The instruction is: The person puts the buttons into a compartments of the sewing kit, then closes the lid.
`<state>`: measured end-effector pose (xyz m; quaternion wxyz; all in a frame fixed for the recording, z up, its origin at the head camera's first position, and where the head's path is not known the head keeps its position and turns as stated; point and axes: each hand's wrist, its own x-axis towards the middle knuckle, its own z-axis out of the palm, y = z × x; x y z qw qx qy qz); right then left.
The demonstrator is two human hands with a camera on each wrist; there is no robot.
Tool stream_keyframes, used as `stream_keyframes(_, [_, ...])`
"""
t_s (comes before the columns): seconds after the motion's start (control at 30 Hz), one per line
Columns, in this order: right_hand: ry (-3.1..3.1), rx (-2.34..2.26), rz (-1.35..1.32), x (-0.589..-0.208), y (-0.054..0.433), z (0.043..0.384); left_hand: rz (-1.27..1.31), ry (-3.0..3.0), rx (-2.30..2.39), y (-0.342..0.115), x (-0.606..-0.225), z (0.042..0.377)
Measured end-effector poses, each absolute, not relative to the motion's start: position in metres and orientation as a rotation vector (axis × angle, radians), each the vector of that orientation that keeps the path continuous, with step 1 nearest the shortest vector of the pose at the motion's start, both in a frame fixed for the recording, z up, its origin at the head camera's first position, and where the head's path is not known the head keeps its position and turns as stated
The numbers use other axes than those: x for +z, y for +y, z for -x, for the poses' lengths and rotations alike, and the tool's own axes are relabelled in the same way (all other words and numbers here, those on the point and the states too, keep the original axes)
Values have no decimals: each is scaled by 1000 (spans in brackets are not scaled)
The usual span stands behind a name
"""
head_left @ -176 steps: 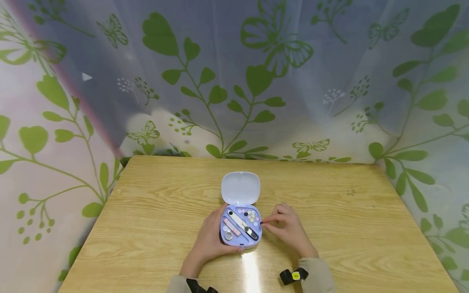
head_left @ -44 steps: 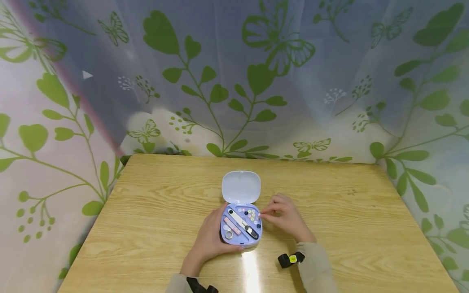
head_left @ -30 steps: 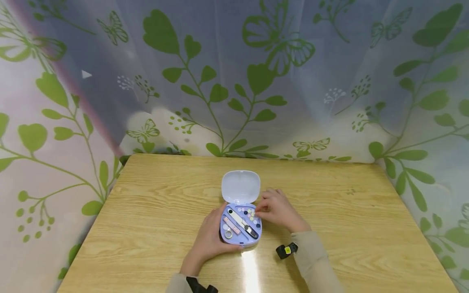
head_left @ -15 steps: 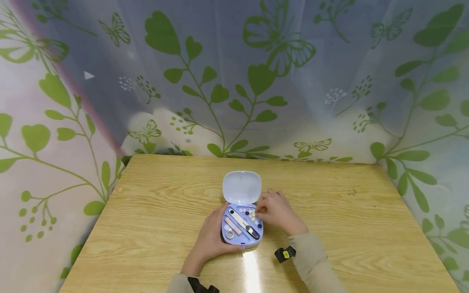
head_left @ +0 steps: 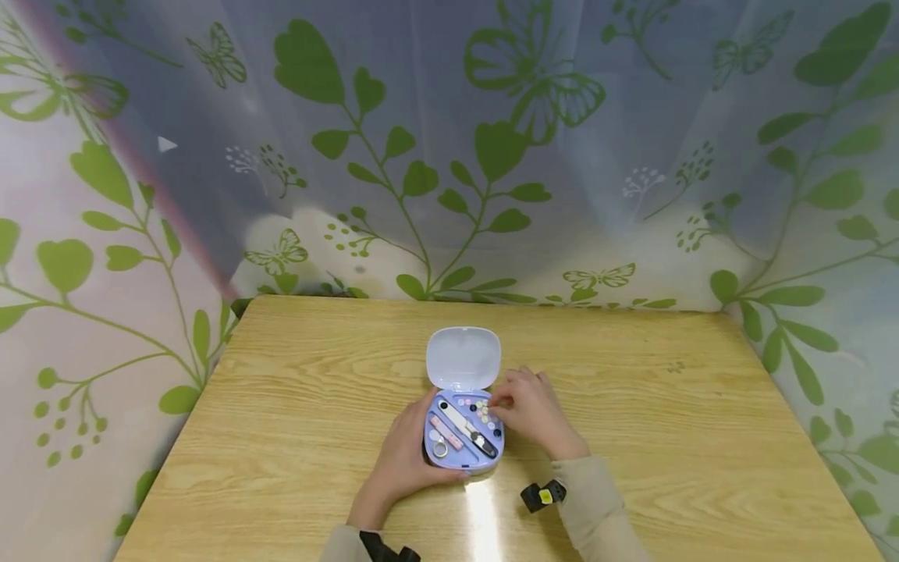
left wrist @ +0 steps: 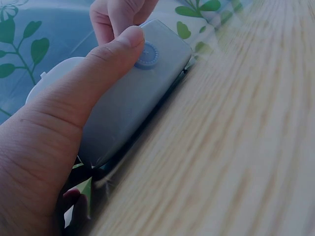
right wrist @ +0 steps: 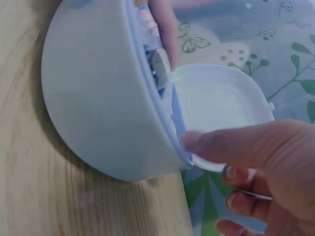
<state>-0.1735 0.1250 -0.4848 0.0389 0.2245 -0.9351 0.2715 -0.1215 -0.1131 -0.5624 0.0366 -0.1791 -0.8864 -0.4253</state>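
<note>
A lilac sewing box (head_left: 465,465) rests on the table, its pale lid (head_left: 463,357) raised at the back. My left hand (head_left: 402,449) grips the box's left side; in the left wrist view its thumb lies across the front beside a round catch (left wrist: 147,55). My right hand (head_left: 531,407) is at the right rim, fingertips brought together over small pale buttons (head_left: 481,409); I cannot tell whether a button is between them. A black button (head_left: 497,432) lies nearer the front. In the other compartments are a long white-and-black tool (head_left: 467,429), a pink patterned strip (head_left: 446,432) and a silver ring (head_left: 440,449).
The wooden table (head_left: 316,375) extends around the box on all sides. A leaf-and-butterfly-patterned curtain (head_left: 421,156) hangs behind its back edge and along both sides. A black wrist camera (head_left: 544,496) is strapped to the right wrist.
A black button that the right hand pinched earlier now lies in the right compartment. The right hand has since moved left and back over the buttons. The left hand keeps its grip.
</note>
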Motion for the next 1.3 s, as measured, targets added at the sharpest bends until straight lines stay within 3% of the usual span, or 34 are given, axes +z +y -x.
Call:
stream_keyframes(0.57, [-2192, 2243, 265, -495, 119, 178, 551, -2704, -1300, -113, -563, 121])
stream_keyframes(0.83, [-2011, 2747, 182, -486, 113, 182, 556, -2704, -1287, -113, -562, 122])
stream_keyframes(1.03, [-2077, 2692, 102, -478, 112, 180, 541, -2724, -1321, -112, -562, 122])
stream_keyframes(1.3, [-2121, 2490, 199, -475, 107, 175, 542, -2716, -1292, -112, -563, 122])
